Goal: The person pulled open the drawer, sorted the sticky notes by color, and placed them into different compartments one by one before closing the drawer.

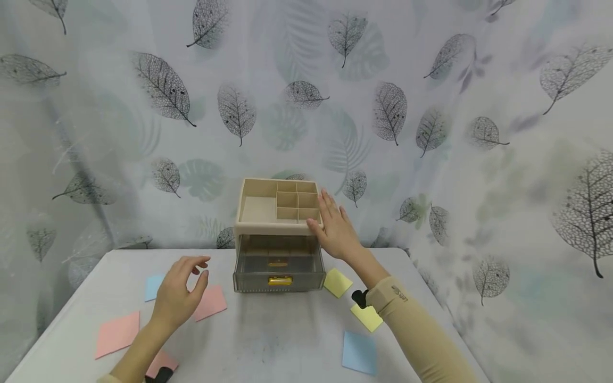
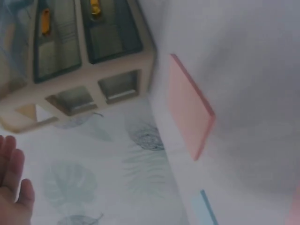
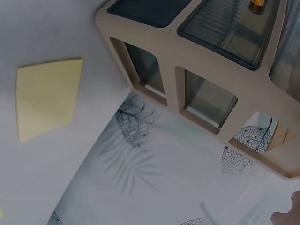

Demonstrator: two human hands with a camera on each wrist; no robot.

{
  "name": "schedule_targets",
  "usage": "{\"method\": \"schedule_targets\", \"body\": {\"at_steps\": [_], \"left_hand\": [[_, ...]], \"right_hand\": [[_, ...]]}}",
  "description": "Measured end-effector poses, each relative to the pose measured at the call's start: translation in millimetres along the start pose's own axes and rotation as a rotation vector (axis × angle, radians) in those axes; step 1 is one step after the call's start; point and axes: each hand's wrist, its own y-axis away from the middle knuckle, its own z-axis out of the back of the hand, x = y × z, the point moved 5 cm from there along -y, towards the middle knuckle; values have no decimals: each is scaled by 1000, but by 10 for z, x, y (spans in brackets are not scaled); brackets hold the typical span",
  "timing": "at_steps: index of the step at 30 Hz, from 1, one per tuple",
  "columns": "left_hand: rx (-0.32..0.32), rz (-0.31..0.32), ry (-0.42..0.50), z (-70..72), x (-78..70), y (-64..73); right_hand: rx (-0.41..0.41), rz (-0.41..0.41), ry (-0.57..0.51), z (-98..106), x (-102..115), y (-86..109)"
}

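The drawer unit (image 1: 279, 229) stands far middle on the table (image 1: 278, 340), a backdrop (image 1: 306, 53) behind it. Four note pads (image 1: 117, 334) lie to its left, three to its right.

Left grip (image 1: 179, 292) loosely curled — hovering in midair, right grip (image 1: 338, 230) outstretched, nearly flat

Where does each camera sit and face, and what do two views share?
Head: on the head, facing forward and down at the drawer box on the table; left hand, right hand and forearms show.
Left wrist: worn there, facing the box and a pink pad; fingers, lower left.
Right wrist: worn there, facing the box and a yellow pad; fingertips, lower right.
Wrist views share the box.
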Motion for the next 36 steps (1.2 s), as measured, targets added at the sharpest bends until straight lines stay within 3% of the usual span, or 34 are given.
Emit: {"method": "schedule_targets", "body": {"at_steps": [5, 11, 16, 20, 26, 36], "left_hand": [[203, 149, 16, -123, 243, 76], [471, 331, 17, -266, 640, 211], [611, 393, 21, -333, 877, 308], [706, 418, 41, -389, 967, 344], [811, 420, 89, -450, 1051, 402], [842, 423, 70, -509, 1145, 479]], "right_hand": [[-4, 2, -4, -8, -6, 2], [-9, 8, -3, 10, 33, -12], [-4, 1, 0, -4, 31, -22], [2, -12, 8, -17, 6, -17], [-2, -13, 3, -9, 6, -7], [3, -9, 3, 3, 18, -3]]}}
